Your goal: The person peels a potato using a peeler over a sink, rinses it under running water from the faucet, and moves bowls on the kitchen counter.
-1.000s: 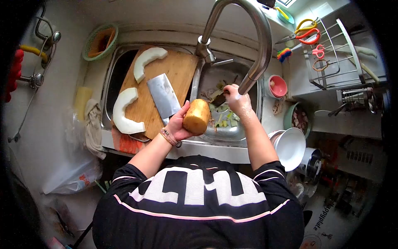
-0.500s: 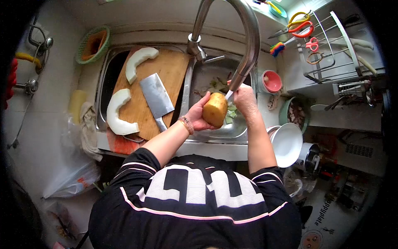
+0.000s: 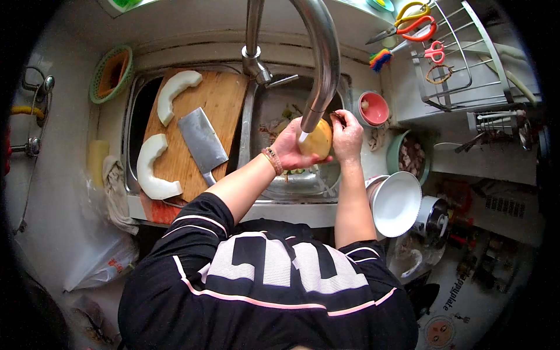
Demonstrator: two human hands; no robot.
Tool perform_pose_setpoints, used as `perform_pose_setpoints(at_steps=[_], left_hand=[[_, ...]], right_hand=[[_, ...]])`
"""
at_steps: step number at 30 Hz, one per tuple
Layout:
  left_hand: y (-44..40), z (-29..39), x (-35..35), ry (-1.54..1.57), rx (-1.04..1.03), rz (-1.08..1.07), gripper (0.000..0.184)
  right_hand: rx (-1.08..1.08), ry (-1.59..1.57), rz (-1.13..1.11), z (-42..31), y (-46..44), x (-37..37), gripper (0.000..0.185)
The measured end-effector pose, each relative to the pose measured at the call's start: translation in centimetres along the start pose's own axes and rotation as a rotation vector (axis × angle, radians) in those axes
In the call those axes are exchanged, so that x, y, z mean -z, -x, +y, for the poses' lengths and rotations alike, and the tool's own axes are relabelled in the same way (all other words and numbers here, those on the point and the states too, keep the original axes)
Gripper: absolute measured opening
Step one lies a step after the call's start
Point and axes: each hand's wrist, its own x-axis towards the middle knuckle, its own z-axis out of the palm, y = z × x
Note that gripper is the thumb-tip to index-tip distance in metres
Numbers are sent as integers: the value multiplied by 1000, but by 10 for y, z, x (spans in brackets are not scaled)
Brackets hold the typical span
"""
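Observation:
My left hand (image 3: 290, 149) is wrapped around a large yellow-brown potato (image 3: 317, 142), over the right basin of the sink (image 3: 280, 189). The spout of the faucet (image 3: 318, 105) hangs directly above, and a short white stream of water (image 3: 303, 137) falls onto the potato. At the potato's right side is my right hand (image 3: 348, 137), its thumb and fingers pinched together. Something small and dark shows at those fingertips, too unclear to name. Scraps of peel and greens (image 3: 291, 112) lie in the basin beneath.
Over the left basin lies a wooden cutting board (image 3: 233, 96) with a cleaver (image 3: 202, 140) and two curved white melon pieces (image 3: 153, 169). A pink bowl (image 3: 375, 109), a green bowl of meat pieces (image 3: 411, 153) and white bowls (image 3: 396, 204) stand right. A wire rack (image 3: 461, 52) holds scissors.
The potato has turned in my left hand and now sits under the spout. My right hand has drawn slightly apart from the stream, to the potato's right. The whole view has shifted a little.

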Motion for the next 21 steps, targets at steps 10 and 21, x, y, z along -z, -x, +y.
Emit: perform_pose_setpoints(at_steps=[10, 21], left_hand=[[61, 15, 7, 31, -214, 135, 49], [70, -3, 7, -192, -142, 281, 59]], right_hand=[[281, 7, -402, -12, -41, -53, 10], [511, 489, -501, -32, -129, -101, 14]])
